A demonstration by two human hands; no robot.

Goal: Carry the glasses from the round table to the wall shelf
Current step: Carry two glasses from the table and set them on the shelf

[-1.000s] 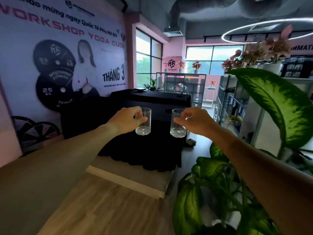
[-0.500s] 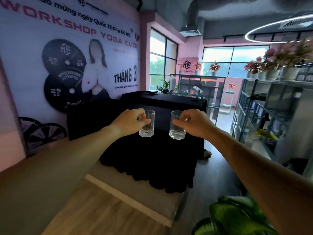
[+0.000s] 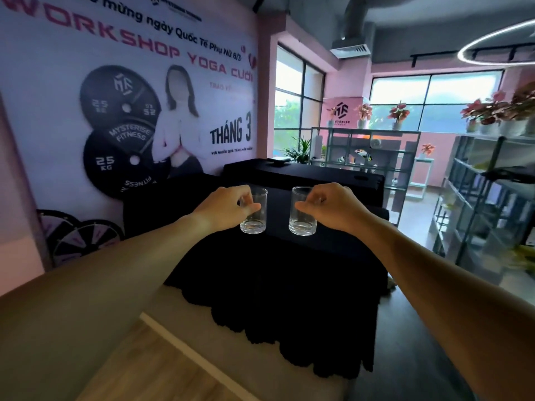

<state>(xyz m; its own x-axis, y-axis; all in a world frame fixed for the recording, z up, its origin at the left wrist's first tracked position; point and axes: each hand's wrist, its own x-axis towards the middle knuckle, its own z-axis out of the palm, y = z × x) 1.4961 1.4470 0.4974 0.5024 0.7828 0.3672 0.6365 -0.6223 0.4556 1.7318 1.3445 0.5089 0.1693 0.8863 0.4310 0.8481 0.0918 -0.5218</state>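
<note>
Both arms are stretched out in front of me at chest height. My left hand (image 3: 224, 208) grips a clear, empty tumbler, the left glass (image 3: 254, 217), by its upper side. My right hand (image 3: 330, 206) holds a second clear tumbler, the right glass (image 3: 301, 218), the same way. Both glasses are upright, side by side with a small gap between them, in the air above a black-draped table (image 3: 289, 285). A metal shelf unit (image 3: 480, 204) with glass panels runs along the right side. The round table is not in sight.
A large printed banner (image 3: 130, 96) covers the left wall. A raised wooden step (image 3: 173, 342) lies under the black-draped tables. Another open shelf unit (image 3: 367, 151) stands at the back by the windows, with potted plants (image 3: 398, 114) on top. Dark floor runs along the right.
The view has swung to the left and moved forward: the big green plant on the right has left the frame. Both hands keep the glasses level in the same grip.
</note>
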